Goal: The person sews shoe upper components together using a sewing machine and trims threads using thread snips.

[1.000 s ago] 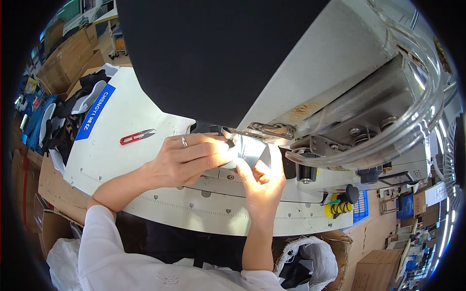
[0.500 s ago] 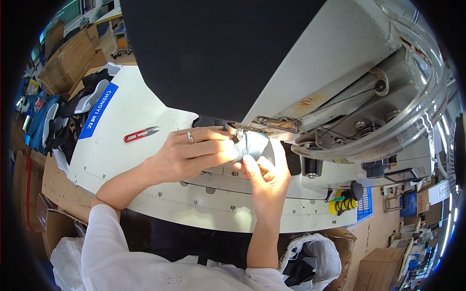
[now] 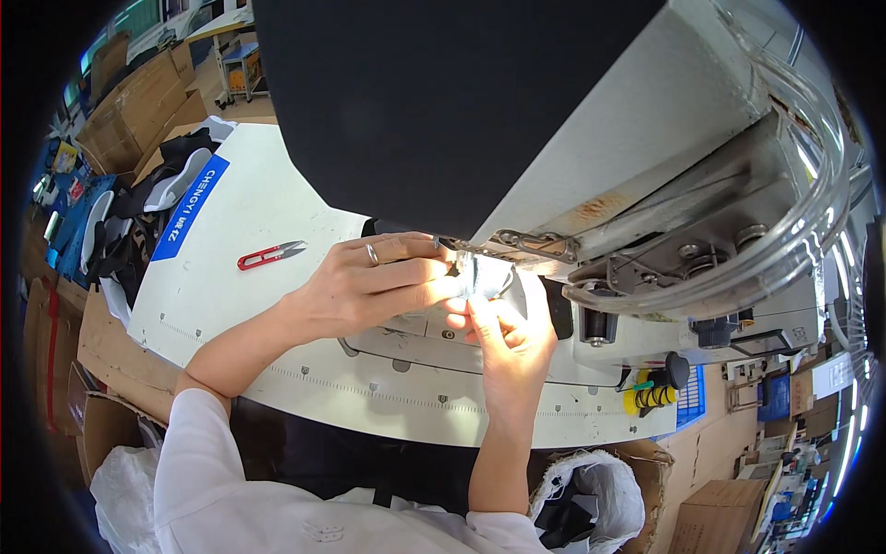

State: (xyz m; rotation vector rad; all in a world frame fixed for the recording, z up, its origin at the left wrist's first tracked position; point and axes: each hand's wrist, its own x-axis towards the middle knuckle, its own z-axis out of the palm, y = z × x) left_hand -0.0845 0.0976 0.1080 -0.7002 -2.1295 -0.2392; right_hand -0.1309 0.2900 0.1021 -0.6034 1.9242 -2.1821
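A bent, pale cloth [image 3: 489,274] was held by the curled left hand [image 3: 355,284] and pinched in the nearly closed right hand [image 3: 513,355], beside the hard, rust-spotted sewing machine [image 3: 637,120].

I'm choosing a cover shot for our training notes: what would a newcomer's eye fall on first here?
Probably the large black-and-white machine head, filling the upper middle. Just below it, the left hand and right hand meet at a small pale piece under glaring light. At left, red-handled snips stand out on the white tabletop.
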